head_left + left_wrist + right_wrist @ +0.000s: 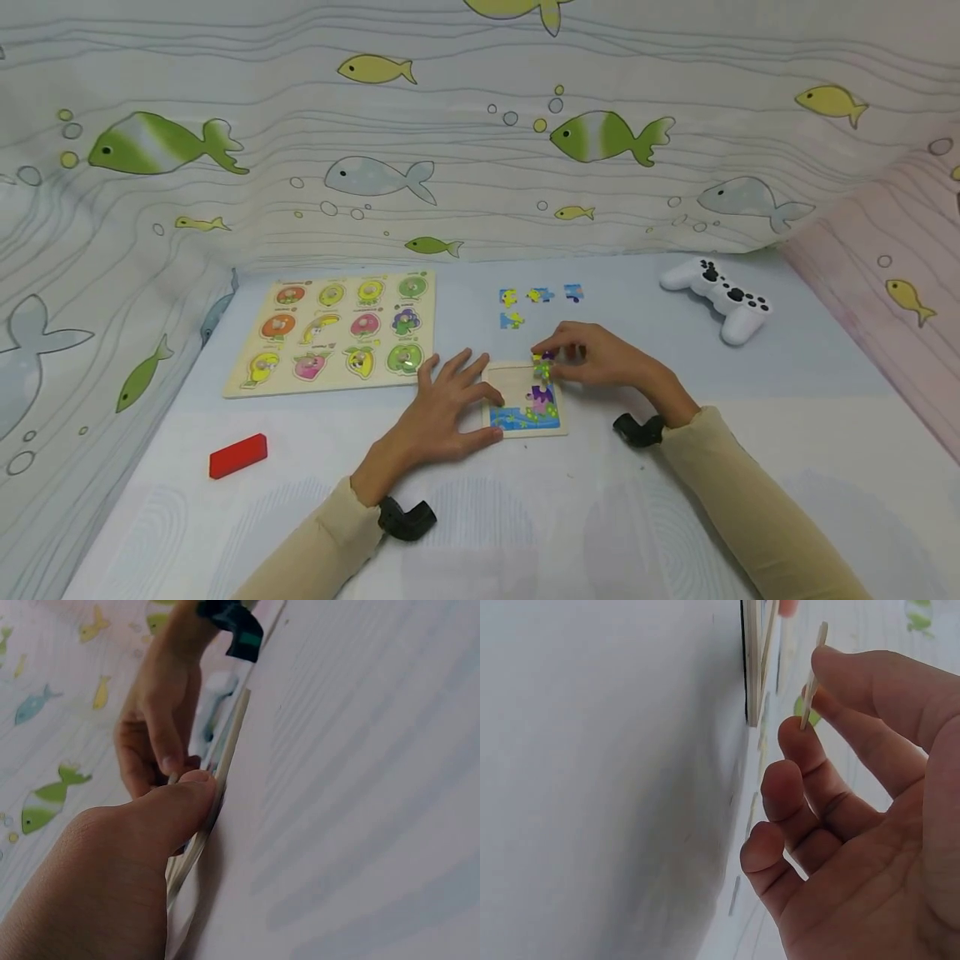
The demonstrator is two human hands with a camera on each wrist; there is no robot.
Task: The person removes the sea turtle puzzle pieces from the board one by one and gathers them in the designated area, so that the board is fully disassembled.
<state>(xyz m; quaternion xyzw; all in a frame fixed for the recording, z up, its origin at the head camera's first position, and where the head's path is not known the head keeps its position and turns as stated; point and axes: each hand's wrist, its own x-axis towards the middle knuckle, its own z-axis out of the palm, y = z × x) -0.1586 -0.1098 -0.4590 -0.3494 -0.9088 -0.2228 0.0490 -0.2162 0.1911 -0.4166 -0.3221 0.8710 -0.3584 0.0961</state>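
A small wooden jigsaw tray (564, 421) lies before me, with blue, purple and yellow-green pieces (531, 415) fitted along its bottom and lower right. My left hand (447, 412) rests on the tray's left side, fingers spread, with the thumb at the near left corner. In the left wrist view that thumb (176, 810) presses the tray's edge. Over the tray's upper right corner, my right hand (596, 357) pinches a green and purple puzzle piece (542, 367). The right wrist view shows this piece (815, 679) edge-on between thumb and fingertips.
Several loose puzzle pieces (512, 321) lie beyond the tray. A wooden fruit peg board (345, 333) is at the back left, and a red block (238, 456) sits at the near left. At the back right lies a white game controller (716, 296). Fish-patterned cloth (465, 125) hangs behind.
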